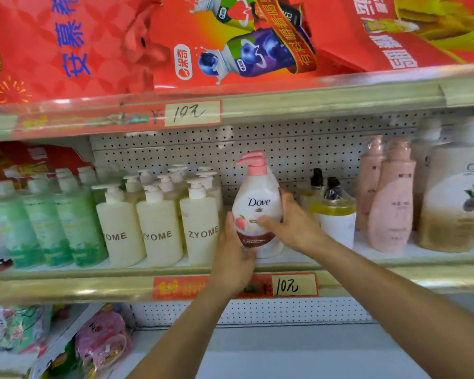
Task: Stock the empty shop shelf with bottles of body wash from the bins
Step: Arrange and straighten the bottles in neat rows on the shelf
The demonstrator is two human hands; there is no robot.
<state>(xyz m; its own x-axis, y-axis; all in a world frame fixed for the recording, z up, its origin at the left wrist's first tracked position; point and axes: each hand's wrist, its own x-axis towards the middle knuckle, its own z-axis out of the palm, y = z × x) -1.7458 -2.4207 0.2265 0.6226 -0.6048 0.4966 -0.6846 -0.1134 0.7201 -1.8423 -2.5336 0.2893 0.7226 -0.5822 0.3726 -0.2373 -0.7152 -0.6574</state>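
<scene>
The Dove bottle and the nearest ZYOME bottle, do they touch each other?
Cannot tell. In the head view the left hand covers the space between the Dove bottle and the nearest ZYOME bottle.

middle shelf (381, 265), pegboard back | left to right: green pump bottles (44, 222), cream ZYOME bottles (159, 228), Dove bottle (257, 206) upright in gap, yellow-capped bottles (333, 212), pink bottles (389, 198), beige bottle (454, 203) | price tag (293, 285) on front edge
</scene>
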